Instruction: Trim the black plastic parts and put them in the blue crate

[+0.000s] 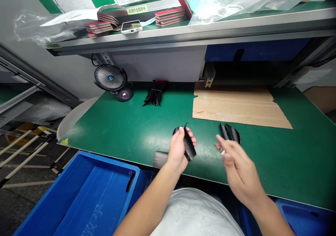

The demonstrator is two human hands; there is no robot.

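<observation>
My left hand [177,150] is closed round a curved black plastic piece [189,148], holding it above the front part of the green table. A thin black sliver sticks up from its top end. To the right, my right hand [240,171] is raised with the index finger stretched forward and the other fingers curled, slightly blurred. A small shiny bit shows by its fingertips, too small to name. Just beyond that hand, similar black pieces [231,132] lie on the table, partly hidden by the fingers. A grey ribbed block [160,159] lies at the table edge by my left forearm.
Several black pieces [155,92] lie at the back, near a small fan [110,77]. A cardboard sheet [238,105] covers the back right of the green table [126,120]. A blue bin [105,187] stands front left. Above runs a loaded shelf [168,36].
</observation>
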